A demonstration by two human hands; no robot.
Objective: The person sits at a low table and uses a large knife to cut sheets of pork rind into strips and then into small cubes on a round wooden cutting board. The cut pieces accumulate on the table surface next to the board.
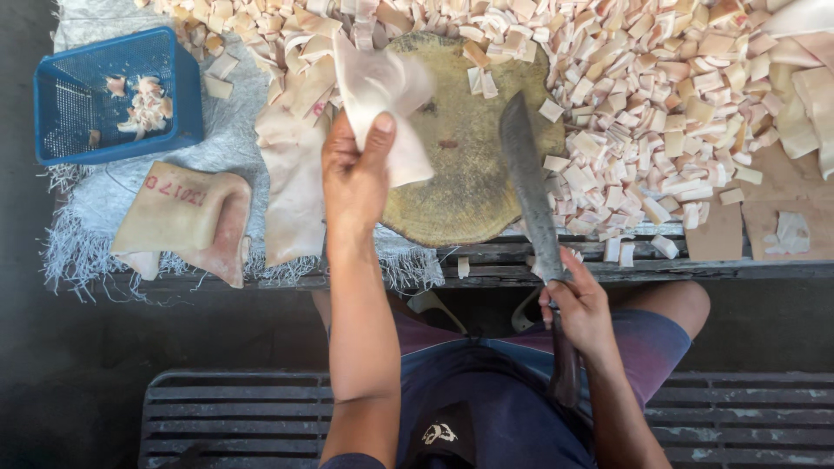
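Note:
My left hand (354,169) grips a pale, floppy slab of pork skin (382,95) and holds it over the left side of a round wooden chopping block (469,182). My right hand (578,304) is closed on the handle of a long dark cleaver (526,174). Its blade points away from me and lies across the right part of the block. A few cut pieces (482,80) rest on the block's far side.
A big heap of small cut skin pieces (669,95) covers the table's right and far side. More uncut slabs (187,213) lie at the left on a white woven sack. A blue mesh basket (113,91) holds a few scraps. Slatted bench (234,417) below.

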